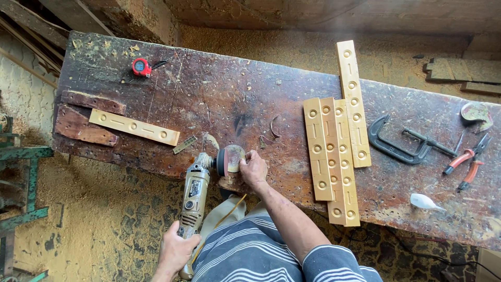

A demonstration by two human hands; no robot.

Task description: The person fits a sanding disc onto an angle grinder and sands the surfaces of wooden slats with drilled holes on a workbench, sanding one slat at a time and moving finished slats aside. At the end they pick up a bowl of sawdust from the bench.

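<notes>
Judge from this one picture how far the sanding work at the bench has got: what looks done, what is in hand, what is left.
Looks done: four drilled, slotted wooden strips lie grouped on the workbench. In hand: the left hand grips an angle grinder, and the right hand presses a small piece against its sanding disc at the bench edge. Possibly left: one more strip lies apart at the far left; its finish cannot be told.

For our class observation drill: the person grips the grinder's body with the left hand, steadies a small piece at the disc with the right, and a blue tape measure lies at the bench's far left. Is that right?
Not quite. The head view shows the tape measure is red, not blue. The rest holds: the left hand grips the grinder, the right hand steadies a small piece at the disc, and the tape measure lies at the bench's far left.
</notes>
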